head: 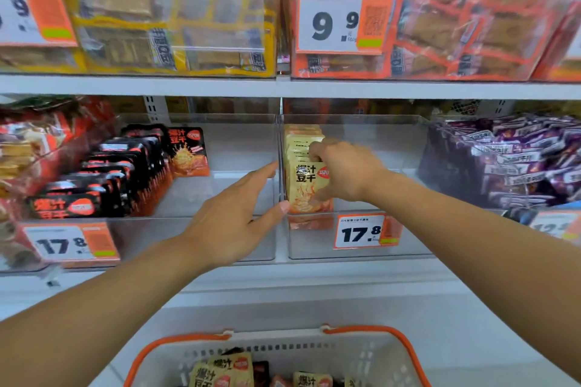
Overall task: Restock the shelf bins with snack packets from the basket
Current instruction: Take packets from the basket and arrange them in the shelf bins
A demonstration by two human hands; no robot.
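Your right hand is curled over the front of a row of yellow snack packets standing upright at the left end of the clear middle bin, fingers hooked over the top edge and thumb low on the face, likely to press the row together so it stays upright; your left hand is spread flat, fingers straight, its thumb tip touching the bin's front left corner, probably steadying it against the push; the neighbouring bin holds black packets filed along its left side; more yellow packets wait in the orange-rimmed basket below the shelf, so restocking is not finished.
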